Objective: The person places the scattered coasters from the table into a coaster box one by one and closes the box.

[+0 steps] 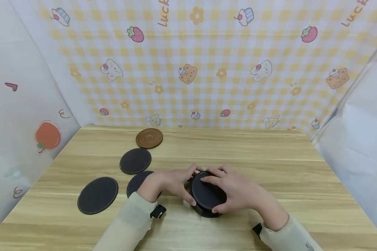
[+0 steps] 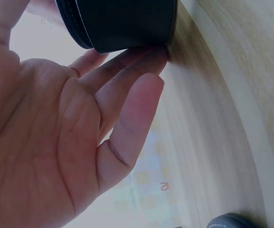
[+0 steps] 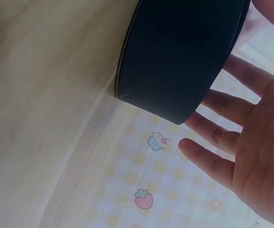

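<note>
A black round coaster (image 1: 207, 193) with a stitched edge lies at the top of a black coaster holder (image 1: 204, 212) on the table. My left hand (image 1: 177, 183) holds the holder's left side, thumb at the near side and fingers round the back. From the right, my right hand (image 1: 237, 190) spans the coaster, thumb at its near edge, one fingertip on its face and other fingers at the far rim. The holder's smooth curved wall (image 2: 127, 23) shows in the left wrist view, the coaster's stitched edge (image 2: 72, 23) along its rim.
Left of the holder lie more black coasters: one partly under my left forearm (image 1: 138, 181), one farther back (image 1: 135, 161) and one at far left (image 1: 98, 195). A brown round wooden disc (image 1: 149, 138) lies behind them. A checked cloth (image 1: 207, 52) hangs at the table's back.
</note>
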`<action>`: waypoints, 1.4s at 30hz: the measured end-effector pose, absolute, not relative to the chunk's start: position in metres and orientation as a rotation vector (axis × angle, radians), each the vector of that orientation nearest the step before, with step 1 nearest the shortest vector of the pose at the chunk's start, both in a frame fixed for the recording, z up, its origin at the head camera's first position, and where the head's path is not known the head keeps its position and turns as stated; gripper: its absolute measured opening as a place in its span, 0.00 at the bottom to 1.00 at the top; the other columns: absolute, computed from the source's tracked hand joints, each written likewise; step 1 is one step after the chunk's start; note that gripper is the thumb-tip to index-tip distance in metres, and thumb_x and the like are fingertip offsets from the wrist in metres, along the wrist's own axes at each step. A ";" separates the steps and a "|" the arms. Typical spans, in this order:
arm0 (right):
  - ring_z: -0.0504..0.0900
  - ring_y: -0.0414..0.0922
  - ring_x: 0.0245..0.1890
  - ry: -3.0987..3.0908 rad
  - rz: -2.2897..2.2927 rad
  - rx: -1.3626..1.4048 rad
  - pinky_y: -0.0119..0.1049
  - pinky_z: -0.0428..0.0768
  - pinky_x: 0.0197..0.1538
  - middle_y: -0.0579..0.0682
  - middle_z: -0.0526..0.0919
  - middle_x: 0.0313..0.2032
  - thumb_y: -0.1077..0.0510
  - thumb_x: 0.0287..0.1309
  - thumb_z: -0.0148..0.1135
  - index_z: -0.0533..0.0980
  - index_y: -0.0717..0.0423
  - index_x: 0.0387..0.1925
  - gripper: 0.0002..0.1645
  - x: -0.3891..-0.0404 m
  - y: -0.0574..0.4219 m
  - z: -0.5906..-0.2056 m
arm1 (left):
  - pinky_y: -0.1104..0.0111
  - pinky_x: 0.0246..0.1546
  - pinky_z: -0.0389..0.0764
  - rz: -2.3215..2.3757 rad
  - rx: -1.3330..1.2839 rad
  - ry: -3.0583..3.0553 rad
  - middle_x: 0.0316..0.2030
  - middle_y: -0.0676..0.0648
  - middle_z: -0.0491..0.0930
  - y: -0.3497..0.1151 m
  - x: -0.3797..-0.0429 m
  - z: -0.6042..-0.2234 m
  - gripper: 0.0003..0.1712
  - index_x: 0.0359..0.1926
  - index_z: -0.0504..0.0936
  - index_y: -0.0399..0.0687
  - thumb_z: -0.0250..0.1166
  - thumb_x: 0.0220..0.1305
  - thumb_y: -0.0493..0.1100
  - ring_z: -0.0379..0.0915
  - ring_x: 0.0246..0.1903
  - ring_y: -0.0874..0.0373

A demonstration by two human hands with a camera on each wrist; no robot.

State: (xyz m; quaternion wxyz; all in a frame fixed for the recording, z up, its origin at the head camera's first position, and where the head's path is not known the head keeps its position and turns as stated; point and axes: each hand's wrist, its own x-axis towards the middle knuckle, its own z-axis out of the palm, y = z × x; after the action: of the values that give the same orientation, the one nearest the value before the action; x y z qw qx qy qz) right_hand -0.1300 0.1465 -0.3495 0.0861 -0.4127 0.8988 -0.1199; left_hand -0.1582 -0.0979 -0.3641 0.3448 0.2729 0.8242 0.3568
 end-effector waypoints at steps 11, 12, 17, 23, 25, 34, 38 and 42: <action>0.70 0.50 0.62 2.678 -0.412 -1.228 0.48 0.79 0.54 0.52 0.68 0.71 0.33 0.46 0.74 0.71 0.44 0.68 0.49 -0.131 0.151 -0.352 | 0.62 0.66 0.66 0.910 0.717 2.158 0.66 0.49 0.70 -0.098 -0.158 -0.363 0.53 0.69 0.53 0.61 0.79 0.51 0.47 0.67 0.66 0.58; 0.70 0.51 0.63 2.677 -0.420 -1.226 0.48 0.79 0.54 0.52 0.68 0.71 0.32 0.46 0.74 0.70 0.44 0.68 0.49 -0.131 0.153 -0.352 | 0.61 0.67 0.66 0.909 0.715 2.159 0.66 0.49 0.70 -0.098 -0.158 -0.363 0.53 0.69 0.54 0.61 0.79 0.51 0.47 0.67 0.66 0.58; 0.72 0.53 0.64 2.691 -0.446 -1.202 0.51 0.78 0.57 0.54 0.69 0.70 0.31 0.45 0.74 0.70 0.46 0.69 0.52 -0.133 0.162 -0.354 | 0.59 0.68 0.65 0.898 0.698 2.164 0.68 0.47 0.67 -0.098 -0.158 -0.363 0.53 0.70 0.53 0.61 0.79 0.51 0.47 0.64 0.68 0.55; 0.69 0.57 0.68 2.668 -0.508 -1.104 0.56 0.75 0.60 0.57 0.67 0.71 0.34 0.45 0.75 0.68 0.48 0.70 0.53 -0.134 0.174 -0.355 | 0.56 0.69 0.64 0.892 0.699 2.165 0.71 0.46 0.62 -0.098 -0.157 -0.362 0.53 0.71 0.53 0.60 0.78 0.52 0.47 0.59 0.72 0.51; 0.68 0.58 0.69 2.665 -0.522 -1.078 0.57 0.75 0.61 0.56 0.67 0.71 0.34 0.45 0.75 0.67 0.49 0.71 0.54 -0.134 0.178 -0.356 | 0.56 0.69 0.64 0.898 0.703 2.162 0.71 0.46 0.63 -0.098 -0.157 -0.362 0.53 0.70 0.53 0.60 0.78 0.52 0.47 0.59 0.72 0.51; 0.69 0.59 0.68 2.618 -0.659 -1.101 0.59 0.69 0.66 0.58 0.70 0.69 0.30 0.46 0.71 0.65 0.58 0.71 0.58 -0.138 0.191 -0.362 | 0.56 0.69 0.63 0.922 0.721 2.146 0.70 0.46 0.64 -0.098 -0.157 -0.362 0.53 0.70 0.53 0.59 0.78 0.52 0.45 0.60 0.71 0.51; 0.70 0.58 0.68 2.565 -0.718 -1.057 0.58 0.68 0.67 0.57 0.71 0.69 0.32 0.45 0.73 0.63 0.59 0.72 0.60 -0.143 0.195 -0.364 | 0.56 0.69 0.63 0.926 0.730 2.143 0.70 0.46 0.64 -0.097 -0.157 -0.362 0.52 0.70 0.53 0.57 0.78 0.52 0.44 0.59 0.71 0.50; 0.75 0.56 0.63 2.492 -0.759 -1.037 0.59 0.70 0.65 0.56 0.73 0.67 0.34 0.45 0.74 0.61 0.59 0.73 0.61 -0.149 0.197 -0.366 | 0.56 0.69 0.63 0.921 0.724 2.151 0.71 0.46 0.63 -0.097 -0.157 -0.363 0.53 0.70 0.54 0.58 0.78 0.52 0.45 0.59 0.72 0.50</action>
State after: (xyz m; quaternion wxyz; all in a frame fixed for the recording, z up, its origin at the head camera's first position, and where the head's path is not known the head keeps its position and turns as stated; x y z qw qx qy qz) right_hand -0.1486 0.1975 -0.3663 0.1678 -0.3647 0.8761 -0.2670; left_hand -0.1573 -0.0973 -0.3628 0.3392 0.2781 0.8261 0.3538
